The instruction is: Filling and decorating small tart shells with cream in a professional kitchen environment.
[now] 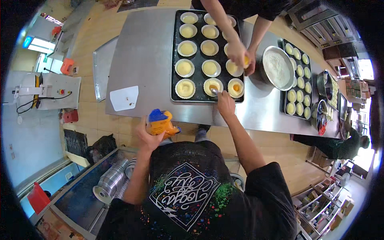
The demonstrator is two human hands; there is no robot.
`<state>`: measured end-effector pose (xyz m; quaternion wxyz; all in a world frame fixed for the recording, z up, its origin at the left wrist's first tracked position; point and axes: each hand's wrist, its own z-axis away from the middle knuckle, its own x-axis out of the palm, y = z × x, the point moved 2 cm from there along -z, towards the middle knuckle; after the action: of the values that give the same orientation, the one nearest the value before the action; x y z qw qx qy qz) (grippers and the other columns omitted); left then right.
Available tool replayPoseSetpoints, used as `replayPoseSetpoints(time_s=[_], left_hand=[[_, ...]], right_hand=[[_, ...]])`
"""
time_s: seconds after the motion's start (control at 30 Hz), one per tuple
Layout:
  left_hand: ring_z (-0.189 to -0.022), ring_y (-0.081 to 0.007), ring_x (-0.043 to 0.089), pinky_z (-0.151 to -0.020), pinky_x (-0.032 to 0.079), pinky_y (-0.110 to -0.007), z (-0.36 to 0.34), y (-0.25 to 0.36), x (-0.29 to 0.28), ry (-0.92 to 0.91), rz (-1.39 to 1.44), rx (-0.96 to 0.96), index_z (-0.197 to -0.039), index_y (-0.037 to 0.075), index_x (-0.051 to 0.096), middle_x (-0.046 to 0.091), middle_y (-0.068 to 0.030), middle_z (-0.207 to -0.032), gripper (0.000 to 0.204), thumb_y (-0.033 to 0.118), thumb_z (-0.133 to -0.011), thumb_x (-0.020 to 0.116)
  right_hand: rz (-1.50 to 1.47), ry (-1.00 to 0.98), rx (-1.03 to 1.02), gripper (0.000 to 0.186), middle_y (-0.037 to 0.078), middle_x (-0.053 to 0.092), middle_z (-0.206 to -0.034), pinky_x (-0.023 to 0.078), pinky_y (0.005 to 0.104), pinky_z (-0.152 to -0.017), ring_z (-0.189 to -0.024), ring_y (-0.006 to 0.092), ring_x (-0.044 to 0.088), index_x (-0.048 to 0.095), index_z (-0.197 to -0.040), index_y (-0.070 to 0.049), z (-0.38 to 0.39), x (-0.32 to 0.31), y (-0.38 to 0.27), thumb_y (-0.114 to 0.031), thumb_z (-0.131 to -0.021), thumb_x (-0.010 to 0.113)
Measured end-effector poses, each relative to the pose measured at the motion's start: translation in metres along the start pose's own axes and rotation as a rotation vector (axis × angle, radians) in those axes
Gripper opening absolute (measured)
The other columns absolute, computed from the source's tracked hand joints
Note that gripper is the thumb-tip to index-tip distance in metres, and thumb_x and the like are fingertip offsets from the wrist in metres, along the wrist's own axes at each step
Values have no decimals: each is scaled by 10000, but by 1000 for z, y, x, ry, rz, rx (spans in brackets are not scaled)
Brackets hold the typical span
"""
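Note:
My left hand (147, 137) is closed around an orange and blue plastic packet (159, 125), held off the table's near edge. A metal spoon (215, 92) is gripped in my right hand (226, 105), its bowl at the middle dough cup (211, 85) of the nearest row. Orange-brown filling shows in that cup at the spoon. To its right, another dough cup (236, 87) has an orange filling in its hollow. The left dough cup (185, 88) has a hollow without filling. All three sit in white paper cups on a black baking tray (200, 99), with several more rows behind.
Across the steel table (140, 60), a co-worker's hands (242, 56) hold something yellow above the tray's right side. A metal bowl of flour (278, 69) stands beside it. Farther right is another tray of dough cups (297, 80). A white scraper (124, 98) lies at left.

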<state>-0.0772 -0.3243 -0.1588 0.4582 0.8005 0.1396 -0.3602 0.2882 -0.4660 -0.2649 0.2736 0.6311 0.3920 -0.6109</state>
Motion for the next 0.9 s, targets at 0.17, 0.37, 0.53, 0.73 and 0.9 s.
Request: replayPoseSetpoints(time_s=[0.17,0.37,0.53,0.73,0.9], left_hand=[[-768,-361,672,-718,560,-433,-34,53,-8,-275,129,-94,-1240,-19,609,712,-196,-966,741,167,-602,937],[-663,-341,660,-642,539,-415,-32,67,13,-267,317,-41,-1137,22,625,724,-144,-859,630,157,-601,929],[-660,-358,661,-643,540,-421,-30,64,29,-253,416,24,-1127,19,630,729,-159,-865,620,158,-601,929],[-683,-366,671,-657,545,-427,-37,70,18,-377,315,-43,-1167,-12,635,730,-183,-882,661,167,-602,927],[-695,-363,678,-658,545,-427,-38,74,8,-354,159,-56,-1201,-54,633,729,-200,-884,713,193,-600,927]], right_hand=[[-96,-111,-25,181,138,658,-975,545,457,-698,-841,358,662,702,-1043,-68,5,-3,9,-106,-894,606],[-459,-119,114,208,138,724,-1014,544,448,-736,-868,364,686,689,-1097,-42,7,-23,-3,-109,-922,600],[-571,15,199,208,123,750,-994,543,440,-750,-850,381,693,682,-1094,-17,4,-15,-2,-120,-933,599],[-572,270,136,179,122,743,-910,539,401,-719,-765,338,679,689,-1073,-14,-1,-40,-22,-107,-941,612],[-891,273,322,140,79,711,-826,503,293,-671,-692,179,613,700,-1048,-1,0,-95,-38,-88,-957,640]])
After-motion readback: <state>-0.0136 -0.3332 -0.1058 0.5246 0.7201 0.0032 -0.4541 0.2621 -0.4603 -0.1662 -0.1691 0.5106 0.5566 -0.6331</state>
